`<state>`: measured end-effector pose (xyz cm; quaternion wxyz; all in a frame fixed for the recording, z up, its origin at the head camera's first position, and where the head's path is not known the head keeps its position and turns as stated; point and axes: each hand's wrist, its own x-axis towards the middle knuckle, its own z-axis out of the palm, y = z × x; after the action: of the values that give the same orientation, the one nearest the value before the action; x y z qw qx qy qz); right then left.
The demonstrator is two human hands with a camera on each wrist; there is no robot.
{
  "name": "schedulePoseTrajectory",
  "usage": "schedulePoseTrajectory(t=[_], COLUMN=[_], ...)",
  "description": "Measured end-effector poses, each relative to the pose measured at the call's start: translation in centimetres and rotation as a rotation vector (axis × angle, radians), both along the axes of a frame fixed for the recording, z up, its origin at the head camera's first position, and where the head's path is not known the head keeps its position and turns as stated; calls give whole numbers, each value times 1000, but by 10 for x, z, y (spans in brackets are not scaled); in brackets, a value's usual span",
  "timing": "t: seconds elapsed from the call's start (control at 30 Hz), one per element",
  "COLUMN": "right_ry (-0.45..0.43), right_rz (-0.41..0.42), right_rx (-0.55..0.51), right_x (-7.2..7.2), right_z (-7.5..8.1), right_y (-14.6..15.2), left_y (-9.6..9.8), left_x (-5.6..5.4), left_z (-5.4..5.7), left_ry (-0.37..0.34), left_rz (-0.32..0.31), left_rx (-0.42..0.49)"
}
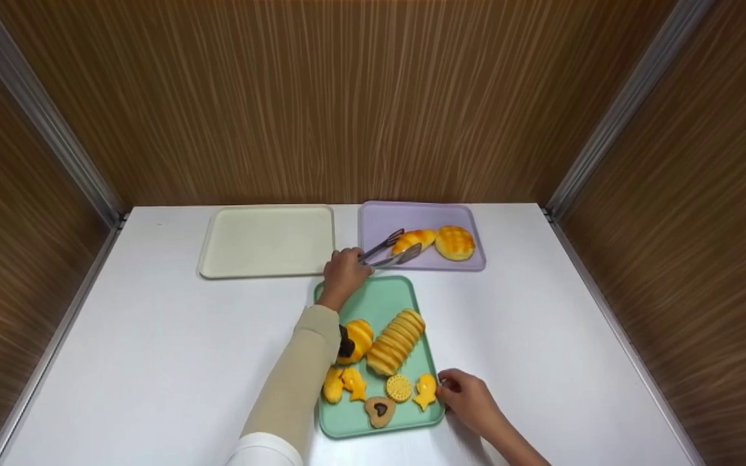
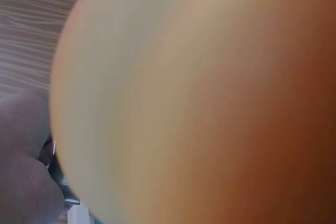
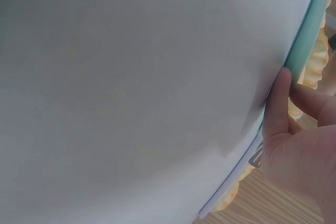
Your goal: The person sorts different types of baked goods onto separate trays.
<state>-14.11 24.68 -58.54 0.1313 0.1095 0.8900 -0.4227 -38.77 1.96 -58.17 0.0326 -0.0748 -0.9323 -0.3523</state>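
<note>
My left hand (image 1: 346, 275) grips metal tongs (image 1: 379, 246) above the far end of the green tray (image 1: 379, 292). The spread arms of the tongs reach over the purple tray (image 1: 379, 217), one on each side of a glazed bread roll (image 1: 417, 239); contact cannot be told. In the left wrist view, the hand (image 2: 23, 161) is at the left, and a blurred bread surface (image 2: 173, 103) covers most of the picture. Down at the near right, my right hand (image 1: 470, 398) pinches the green tray's rim; the right wrist view shows its fingers (image 3: 278, 100) there.
A round bun (image 1: 455, 243) touches the roll. A cream tray (image 1: 269, 239) lies at the back left. On the green tray are a ridged pastry (image 1: 397, 342), a striped bread (image 1: 360, 340), a heart cookie (image 1: 380, 411) and several small biscuits. Wooden panels (image 1: 347, 103) enclose the table.
</note>
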Motion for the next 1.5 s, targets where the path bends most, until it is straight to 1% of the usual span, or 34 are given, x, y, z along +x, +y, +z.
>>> schedulePoseTrajectory(t=[0.13, 0.3, 0.4, 0.5, 0.63, 0.7, 0.83, 0.93, 1.03, 1.17, 1.37, 1.5], right_ry=[-5, 5, 4, 3, 15, 18, 10, 1, -1, 4, 11, 0], right_rz=[-2, 1, -1, -2, -1, -1, 4, 9, 10, 11, 12, -2], right_rx=[4, 19, 23, 29, 28, 26, 27, 33, 35, 31, 38, 37], right_x=[0, 0, -1, -1, -1, -1, -2, -2, -3, -3, -3, -3], right_z=[0, 0, 0, -1, 0, 0, 0, 0, -1, -2, -4, -2], right_y=[-1, -1, 0, 2, 3, 3, 2, 2, 2, 1, 0, 1], left_y=[-2, -8, -13, -18, -27, -32, -43, -52, -61, -74, -96, -109], left_x=[-2, -2, 0, 3, 10, 15, 29, 43, 56, 77, 109, 130], left_z=[-2, -3, 1, 6, 12, 14, 17, 19, 20, 21, 19, 17], left_ry=[-14, -44, -52, -56, -45, -36, -45, -56, -46, -41, -37, -54], left_rz=[-3, -8, -8, -7, -1, 2, 2, 4, 11, 27, 46, 68], left_rx=[5, 6, 33, 35, 30, 40, 59, 68, 87, 115, 113, 119])
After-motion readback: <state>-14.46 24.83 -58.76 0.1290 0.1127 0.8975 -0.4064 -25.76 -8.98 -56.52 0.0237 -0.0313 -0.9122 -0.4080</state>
